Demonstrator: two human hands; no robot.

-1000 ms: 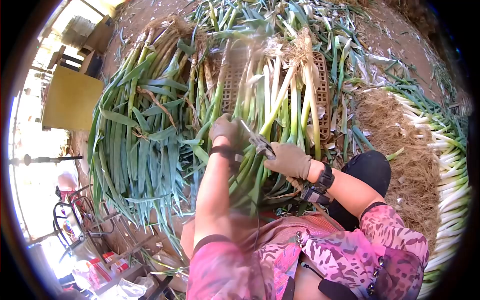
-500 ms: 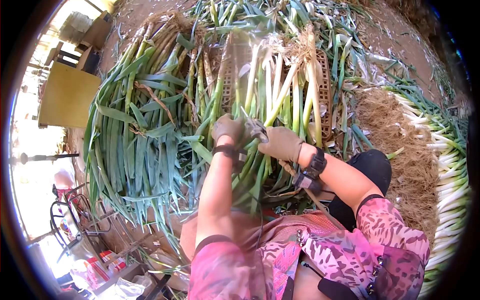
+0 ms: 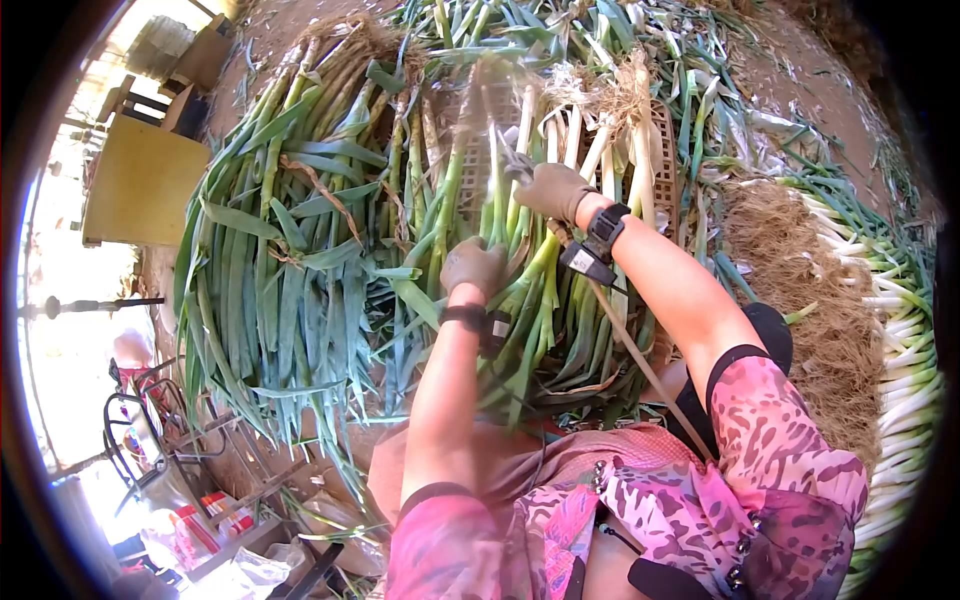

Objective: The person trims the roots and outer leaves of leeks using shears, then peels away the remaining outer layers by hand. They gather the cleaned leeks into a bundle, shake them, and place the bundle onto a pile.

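My left hand (image 3: pixel 474 268), in a brown-grey glove, is closed around a leek (image 3: pixel 496 205) at the lower, green part of its stalk. The upper end of that leek is smeared by motion. Higher and to the right, my gloved right hand (image 3: pixel 553 192) is wrapped around a grey air blow gun (image 3: pixel 518 168), mostly hidden by the fingers. Its nozzle is near the leek's stalk. From beneath the right wrist a thin tan hose (image 3: pixel 640 360) runs down toward my lap. Pale-stemmed leeks with roots (image 3: pixel 640 125) lie just right of that hand.
A large pile of untrimmed leeks (image 3: pixel 290 290) lies at left. Under the stalks is a brown plastic crate (image 3: pixel 662 160). Cleaned white leeks (image 3: pixel 900 350) are stacked at right, roots (image 3: pixel 790 300) inward. Leaf scraps cover the far ground. A yellow board (image 3: pixel 140 190) stands far left.
My right hand has moved up and away from my body with the air blow gun, along the leek. The left hand has shifted slightly down and right, still closed on the leek.
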